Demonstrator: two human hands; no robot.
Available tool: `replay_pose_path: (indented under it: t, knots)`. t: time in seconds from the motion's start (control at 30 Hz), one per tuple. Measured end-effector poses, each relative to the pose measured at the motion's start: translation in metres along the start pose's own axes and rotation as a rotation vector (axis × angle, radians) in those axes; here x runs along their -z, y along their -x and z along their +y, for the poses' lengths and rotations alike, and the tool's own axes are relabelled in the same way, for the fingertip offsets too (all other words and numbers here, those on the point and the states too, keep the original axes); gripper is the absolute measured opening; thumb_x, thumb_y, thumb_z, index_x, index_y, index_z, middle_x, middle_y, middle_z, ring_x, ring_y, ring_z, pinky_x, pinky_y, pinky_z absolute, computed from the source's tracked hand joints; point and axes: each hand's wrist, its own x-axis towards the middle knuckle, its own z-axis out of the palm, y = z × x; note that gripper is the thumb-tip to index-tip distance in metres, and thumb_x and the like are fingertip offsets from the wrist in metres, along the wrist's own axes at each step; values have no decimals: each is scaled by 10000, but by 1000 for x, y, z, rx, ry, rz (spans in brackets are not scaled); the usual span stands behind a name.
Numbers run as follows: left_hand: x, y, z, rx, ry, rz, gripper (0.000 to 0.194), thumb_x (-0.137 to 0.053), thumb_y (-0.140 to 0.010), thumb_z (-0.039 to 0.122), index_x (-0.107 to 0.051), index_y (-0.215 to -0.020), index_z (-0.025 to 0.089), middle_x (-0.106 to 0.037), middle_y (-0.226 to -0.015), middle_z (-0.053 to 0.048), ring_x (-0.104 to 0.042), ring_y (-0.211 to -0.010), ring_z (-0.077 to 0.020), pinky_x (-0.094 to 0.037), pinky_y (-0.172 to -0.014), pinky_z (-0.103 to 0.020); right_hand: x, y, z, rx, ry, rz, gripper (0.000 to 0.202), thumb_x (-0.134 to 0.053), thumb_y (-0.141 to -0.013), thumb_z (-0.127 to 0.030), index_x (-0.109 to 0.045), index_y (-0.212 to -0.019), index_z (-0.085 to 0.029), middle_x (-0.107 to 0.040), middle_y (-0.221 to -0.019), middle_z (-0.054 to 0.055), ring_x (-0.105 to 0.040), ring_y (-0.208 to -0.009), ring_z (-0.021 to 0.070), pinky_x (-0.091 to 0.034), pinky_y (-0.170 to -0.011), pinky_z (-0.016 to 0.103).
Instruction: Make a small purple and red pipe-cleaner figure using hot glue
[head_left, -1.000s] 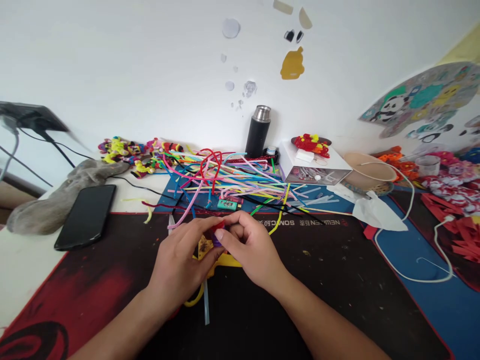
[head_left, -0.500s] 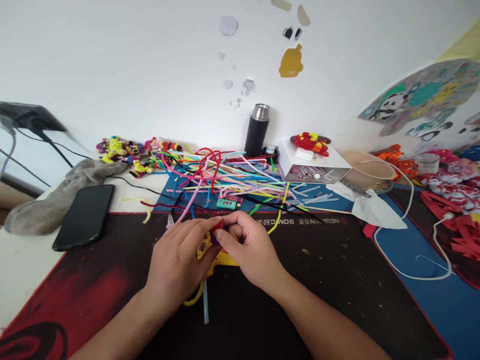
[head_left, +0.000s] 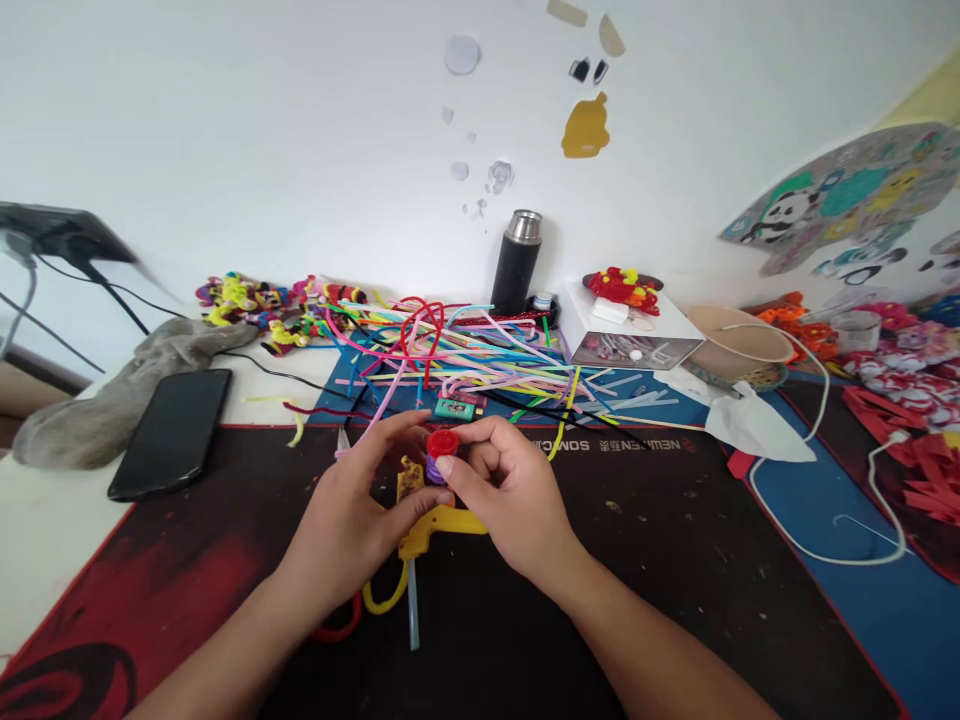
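Observation:
Between both hands is a small stack of coiled pipe cleaner [head_left: 442,444], red on top, purple beneath, with a bit of orange at the bottom. My right hand [head_left: 517,490] pinches its side between thumb and index finger. The thumb of my left hand [head_left: 349,510] presses at the orange lower end, while its fingers arch round the far side, their tips partly hidden. Just below lies a yellow glue gun [head_left: 450,520], a clear glue stick [head_left: 413,605] poking out toward me. Yellow pipe cleaner [head_left: 386,603] and red pipe cleaner [head_left: 341,632] loop out near my left wrist.
Loose pipe cleaners [head_left: 480,350] pile up behind the hands, beside a green box [head_left: 454,409]. A black thermos [head_left: 516,265] and white box [head_left: 630,325] stand by the wall. A phone [head_left: 171,435] lies left; a white cable [head_left: 825,556] curves at right.
The left index finger has lifted off the red top, so the red and purple coils now show. Left fingers have spread away a little; a red loop shows near the left wrist.

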Motion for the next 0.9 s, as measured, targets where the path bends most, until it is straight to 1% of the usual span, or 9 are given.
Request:
replay_pose_path:
  t: [0.1,0.2,0.27,0.4,0.47,0.57,0.7,0.9]
  knots:
    - [2,-2,8,80,172,13,453,-865,-880,401,-727,-1298,293,-834,-1173,-43,-799,-960,-239,-657,-849,-349,0,0,-1,11,-8,16,237,-764,-883,-382,-658,-1000,-206,-403,-572,-132,-356,-520,99,-318,-535,256]
    - [1,-2,14,109,278,44,312,-857,-876,373,-772,-1159,273,-844,-1055,-36,-798,-857,-225,-663,-780,-331,0,-1,0,-16,-45,-3,252,-776,-891,-401,-675,-1010,-203,-422,-571,-124,-399,-526,103,-343,-544,256]
    - [0,-2,15,115,294,62,290,-856,-868,350,-779,-1134,268,-844,-999,-29,-797,-820,-217,-659,-754,-320,0,-1,2,-41,-90,-19,270,-793,-887,-413,-679,-1015,-204,-434,-564,-125,-398,-511,99,-339,-530,251]
    - [-3,-1,15,159,260,102,273,-870,-847,385,-795,-1075,255,-850,-949,-36,-805,-799,-229,-639,-699,-310,-1,-3,6,-89,-203,-33,305,-834,-867,-428,-666,-1002,-213,-415,-519,-148,-292,-435,72,-258,-459,234]
    - [-4,-1,15,175,246,113,258,-869,-839,400,-804,-1037,248,-847,-901,-36,-799,-759,-231,-625,-664,-307,-1,-4,8,-102,-244,-40,310,-837,-873,-442,-659,-991,-216,-409,-505,-153,-263,-416,65,-233,-441,229]
    - [-6,-1,15,169,243,122,239,-859,-846,389,-812,-1032,246,-844,-863,-28,-786,-714,-220,-615,-645,-298,-1,-4,10,-98,-271,-48,306,-834,-885,-444,-658,-989,-216,-402,-498,-156,-244,-409,60,-218,-430,223]
    - [-8,0,12,127,243,110,207,-827,-879,348,-806,-1061,250,-846,-874,-18,-781,-722,-205,-610,-653,-282,-1,-3,14,-62,-219,-21,290,-832,-892,-424,-665,-1003,-215,-415,-517,-146,-261,-426,66,-203,-428,223]
    - [-11,0,8,82,212,109,228,-782,-902,306,-782,-1120,238,-845,-900,-22,-780,-747,-205,-607,-662,-286,-1,-3,15,2,-105,18,262,-805,-901,-410,-670,-1018,-218,-420,-554,-130,-322,-484,93,-250,-468,233]
